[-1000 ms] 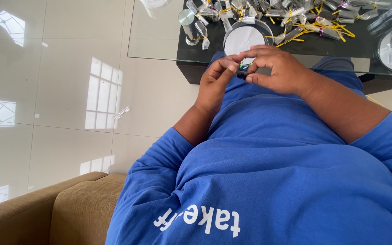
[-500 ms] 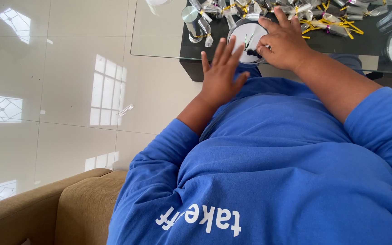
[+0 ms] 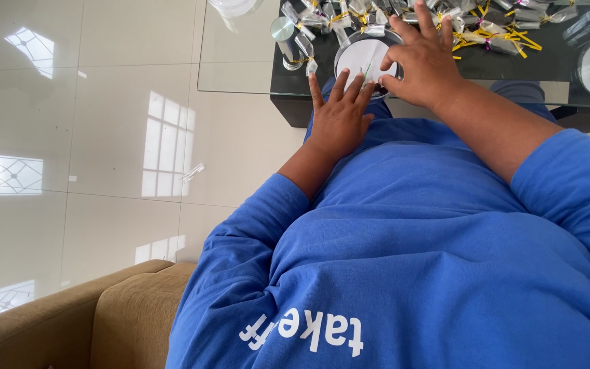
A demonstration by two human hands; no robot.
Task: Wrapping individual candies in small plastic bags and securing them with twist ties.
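Round white disc in a clear rim (image 3: 363, 56) sits at the near edge of my glass-topped dark surface (image 3: 240, 61), above glossy pale floor tiles (image 3: 69, 137) and a tan fabric sofa arm (image 3: 69, 321). My right hand (image 3: 426, 58) spreads wide over it; my left hand (image 3: 339, 116) lies flat, fingers (image 3: 339, 85) touching its rim. Shiny wrapped pieces with yellow ties (image 3: 486, 34) crowd behind.

left hand (image 3: 339, 119) flat, fingers spread, right hand (image 3: 426, 58) arched, fingertips down

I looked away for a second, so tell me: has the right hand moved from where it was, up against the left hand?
Yes. The right hand has moved away from the body onto the round white dish at the glass table's near edge, fingers spread over it.
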